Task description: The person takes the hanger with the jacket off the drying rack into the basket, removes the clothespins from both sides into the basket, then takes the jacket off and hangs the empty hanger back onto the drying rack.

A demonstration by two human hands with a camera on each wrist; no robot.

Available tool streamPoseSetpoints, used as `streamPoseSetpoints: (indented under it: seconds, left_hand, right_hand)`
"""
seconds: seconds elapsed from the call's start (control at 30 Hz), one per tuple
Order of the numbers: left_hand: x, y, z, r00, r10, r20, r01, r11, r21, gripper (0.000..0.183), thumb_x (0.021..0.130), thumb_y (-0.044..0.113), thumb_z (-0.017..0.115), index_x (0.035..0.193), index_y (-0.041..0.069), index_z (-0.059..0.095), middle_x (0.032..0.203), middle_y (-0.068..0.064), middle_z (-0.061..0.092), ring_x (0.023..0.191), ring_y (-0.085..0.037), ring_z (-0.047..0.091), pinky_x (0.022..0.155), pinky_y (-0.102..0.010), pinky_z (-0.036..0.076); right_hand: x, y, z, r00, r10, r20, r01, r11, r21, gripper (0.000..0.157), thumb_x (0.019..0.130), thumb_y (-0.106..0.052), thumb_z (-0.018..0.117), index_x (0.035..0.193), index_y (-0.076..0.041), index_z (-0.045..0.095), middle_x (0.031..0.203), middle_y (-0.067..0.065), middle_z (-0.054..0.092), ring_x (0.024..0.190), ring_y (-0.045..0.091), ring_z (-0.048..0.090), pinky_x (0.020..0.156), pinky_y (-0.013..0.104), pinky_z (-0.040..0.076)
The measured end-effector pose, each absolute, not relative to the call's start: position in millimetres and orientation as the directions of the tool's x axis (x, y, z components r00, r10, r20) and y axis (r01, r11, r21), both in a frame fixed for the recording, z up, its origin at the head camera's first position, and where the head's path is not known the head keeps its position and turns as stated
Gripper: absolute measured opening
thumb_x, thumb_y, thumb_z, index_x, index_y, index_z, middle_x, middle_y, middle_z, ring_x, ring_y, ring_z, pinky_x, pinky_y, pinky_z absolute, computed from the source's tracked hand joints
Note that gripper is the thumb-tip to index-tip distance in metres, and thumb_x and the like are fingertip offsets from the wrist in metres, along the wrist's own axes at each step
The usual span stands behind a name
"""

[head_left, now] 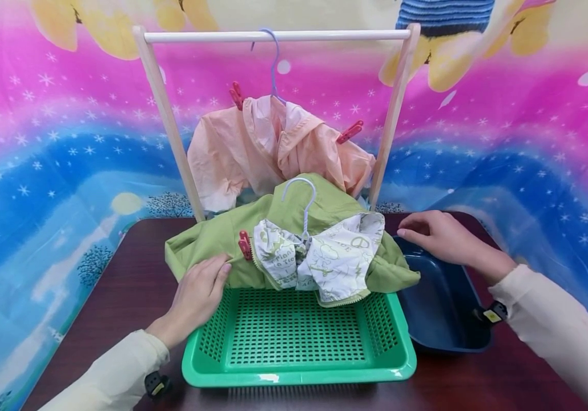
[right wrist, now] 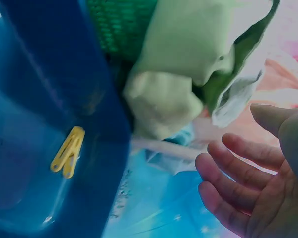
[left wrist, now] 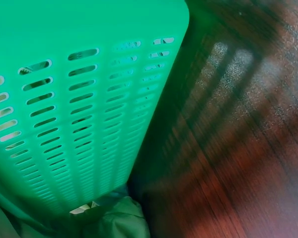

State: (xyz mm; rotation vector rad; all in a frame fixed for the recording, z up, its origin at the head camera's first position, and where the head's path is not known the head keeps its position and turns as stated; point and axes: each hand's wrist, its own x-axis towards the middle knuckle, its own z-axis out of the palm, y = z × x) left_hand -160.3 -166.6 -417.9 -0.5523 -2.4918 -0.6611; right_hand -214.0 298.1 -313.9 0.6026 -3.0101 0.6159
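Observation:
A green jacket (head_left: pixel 242 222) with a printed white lining (head_left: pixel 342 254) lies over the far part of a green basket (head_left: pixel 299 378). The white hook of a hanger (head_left: pixel 306 214) rises from its neck. One red clothespin (head_left: pixel 245 245) is on the jacket at the left of the collar. My left hand (head_left: pixel 196 294) rests on the jacket's left sleeve, fingers lying against the cloth. To the right, my right hand (head_left: pixel 440 237) hovers over the far end of a dark blue tub (head_left: pixel 443 308), fingers loosely bent and holding nothing. A yellow clothespin (right wrist: pixel 68 152) lies in that tub.
Behind the basket stands a rack with a white bar (head_left: pixel 196 37) and wooden posts (head_left: pixel 394 114). A peach jacket (head_left: pixel 222 148) hangs from it on a purple hanger (head_left: pixel 275 63), with two red clothespins (head_left: pixel 350 132) on its shoulders. Everything stands on a dark wooden table (head_left: pixel 104 308).

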Motion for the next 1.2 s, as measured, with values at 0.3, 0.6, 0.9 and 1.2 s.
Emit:
streamPoseSetpoints:
  seconds: [0.3, 0.6, 0.9, 1.2]
  left_hand:
    - [-159, -168, -419, -0.798, 0.245, 0.55, 0.486, 0.802, 0.348, 0.012, 0.105, 0.016, 0.053, 0.101, 0.011, 0.064, 0.092, -0.008, 0.071, 0.092, -0.031, 0.07, 0.082, -0.051, 0.054]
    - [-159, -166, -419, -0.793, 0.248, 0.556, 0.493, 0.798, 0.347, 0.013, 0.105, 0.016, 0.053, 0.094, 0.013, 0.06, 0.08, -0.003, 0.063, 0.084, -0.028, 0.067, 0.078, -0.048, 0.053]
    - [-160, -165, -418, -0.795, 0.249, 0.553, 0.495, 0.793, 0.355, 0.013, 0.105, 0.016, 0.052, 0.096, 0.013, 0.061, 0.081, -0.004, 0.064, 0.083, -0.027, 0.067, 0.077, -0.048, 0.053]
    - [-161, -166, -418, -0.797, 0.237, 0.555, 0.484, 0.801, 0.353, 0.014, 0.105, 0.016, 0.053, 0.093, 0.012, 0.06, 0.082, -0.005, 0.064, 0.085, -0.029, 0.067, 0.078, -0.049, 0.053]
  right_hand:
    - [-190, 271, -298, -0.914, -0.391, 0.108, -0.404, 0.848, -0.343, 0.028, 0.099, -0.028, 0.067, 0.12, -0.011, 0.072, 0.099, 0.0, 0.077, 0.08, 0.008, 0.07, 0.073, 0.037, 0.056]
    - [-171, 249, -287, -0.88, -0.447, 0.162, -0.475, 0.836, -0.273, 0.025, 0.096, -0.028, 0.071, 0.118, -0.016, 0.073, 0.096, -0.005, 0.074, 0.08, 0.008, 0.066, 0.064, 0.029, 0.051]
    - [-155, 231, -280, -0.84, -0.501, 0.207, -0.54, 0.806, -0.242, 0.019, 0.095, -0.031, 0.071, 0.113, -0.023, 0.075, 0.098, -0.008, 0.073, 0.083, 0.005, 0.065, 0.063, 0.026, 0.05]
    - [-141, 210, -275, -0.81, -0.544, 0.217, -0.584, 0.78, -0.226, 0.02, 0.095, -0.031, 0.071, 0.113, -0.023, 0.074, 0.099, -0.008, 0.074, 0.082, 0.002, 0.065, 0.065, 0.026, 0.052]
